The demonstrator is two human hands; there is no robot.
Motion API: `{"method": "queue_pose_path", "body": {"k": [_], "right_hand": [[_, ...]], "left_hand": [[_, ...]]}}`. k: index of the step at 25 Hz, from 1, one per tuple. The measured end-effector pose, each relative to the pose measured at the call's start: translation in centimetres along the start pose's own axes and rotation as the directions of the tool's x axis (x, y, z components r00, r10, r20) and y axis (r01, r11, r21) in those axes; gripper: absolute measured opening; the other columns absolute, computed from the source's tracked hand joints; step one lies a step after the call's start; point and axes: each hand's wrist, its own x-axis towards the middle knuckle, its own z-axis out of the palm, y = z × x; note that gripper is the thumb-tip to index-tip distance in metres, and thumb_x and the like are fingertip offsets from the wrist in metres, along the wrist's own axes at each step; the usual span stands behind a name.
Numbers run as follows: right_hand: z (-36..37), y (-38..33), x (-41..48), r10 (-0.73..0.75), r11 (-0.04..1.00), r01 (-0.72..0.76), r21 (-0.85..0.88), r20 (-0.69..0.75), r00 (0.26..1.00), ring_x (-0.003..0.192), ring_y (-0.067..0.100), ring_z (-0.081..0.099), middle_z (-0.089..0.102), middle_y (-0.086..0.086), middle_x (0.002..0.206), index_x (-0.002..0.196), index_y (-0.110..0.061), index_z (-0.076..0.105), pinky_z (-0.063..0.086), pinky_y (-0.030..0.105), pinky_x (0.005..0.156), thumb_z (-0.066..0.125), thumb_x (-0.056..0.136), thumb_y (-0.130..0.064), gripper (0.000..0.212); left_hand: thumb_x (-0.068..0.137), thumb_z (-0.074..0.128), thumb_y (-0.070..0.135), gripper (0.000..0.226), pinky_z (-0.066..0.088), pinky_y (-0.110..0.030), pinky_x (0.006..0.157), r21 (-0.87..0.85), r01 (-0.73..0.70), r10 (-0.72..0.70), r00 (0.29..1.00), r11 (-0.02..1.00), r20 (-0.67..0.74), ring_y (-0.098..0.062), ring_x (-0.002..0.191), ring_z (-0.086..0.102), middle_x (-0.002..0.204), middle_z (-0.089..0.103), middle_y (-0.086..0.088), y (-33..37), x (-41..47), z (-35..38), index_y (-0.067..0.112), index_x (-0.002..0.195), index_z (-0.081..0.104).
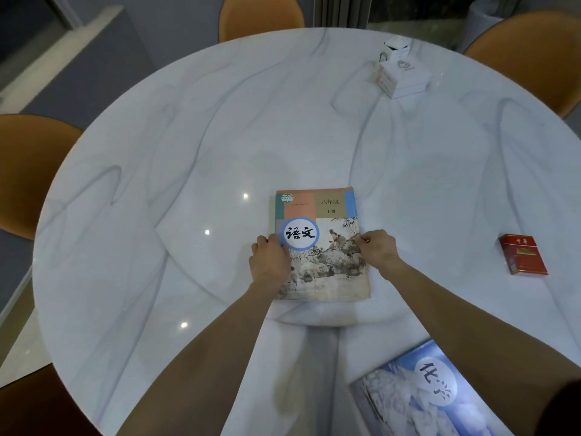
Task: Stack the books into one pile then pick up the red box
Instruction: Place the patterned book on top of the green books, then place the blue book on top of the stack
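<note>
A textbook with a painted landscape cover (327, 221) lies flat at the middle of the round marble table (188, 152); another book's edge shows beneath it at the top. My left hand (269, 261) grips its left edge and my right hand (377, 248) grips its right edge. A second, blue-and-white book (418, 394) lies near the table's front right, partly under my right forearm. The red box (523, 253), a small flat pack, rests on the table far to the right, apart from both hands.
Two white boxes (401, 73) stand at the table's back right. Orange chairs ring the table: one at the left (28, 171), one at the back (261, 17), one at the right (531, 58).
</note>
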Motion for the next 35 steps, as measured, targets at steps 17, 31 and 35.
{"method": "queue_pose_path", "body": {"k": [17,31,35], "right_hand": [[-2.7,8.6,-12.2,-0.321,0.766,0.16,-0.623,-0.156,0.934,0.1,0.03,0.054,0.061,0.011,0.107,0.109,-0.009,0.059,0.041,0.036,0.082,0.037,0.093,-0.022,0.03],[-1.1,22.8,-25.1,0.12,0.911,-0.266,-0.316,-0.413,0.903,0.105,0.029,0.052,0.059,0.012,0.115,0.111,-0.009,0.057,0.048,0.037,0.084,0.045,0.094,-0.027,0.028],[1.6,25.1,-28.2,0.293,0.94,-0.339,-0.025,-0.449,0.844,0.104,0.029,0.053,0.056,0.015,0.116,0.115,-0.007,0.053,0.051,0.039,0.084,0.053,0.092,-0.026,0.03]], "left_hand": [[0.094,0.042,0.021,0.031,0.05,-0.043,0.087,0.169,-0.621,0.602,0.784,0.766,0.151,-0.035,0.109,0.055,0.117,0.058,-0.016,6.2,-9.5,0.7,0.008,0.116,0.058],[0.095,0.041,0.022,0.038,0.045,-0.042,0.094,0.107,-0.746,0.633,0.624,0.658,0.458,-0.032,0.117,0.046,0.128,0.049,-0.017,9.0,-17.7,10.3,0.005,0.129,0.045],[0.094,0.047,0.027,0.043,0.044,-0.043,0.093,0.064,-0.668,0.555,0.664,0.742,0.501,-0.033,0.12,0.044,0.13,0.046,-0.019,8.6,-19.0,12.2,0.005,0.131,0.041]]}}
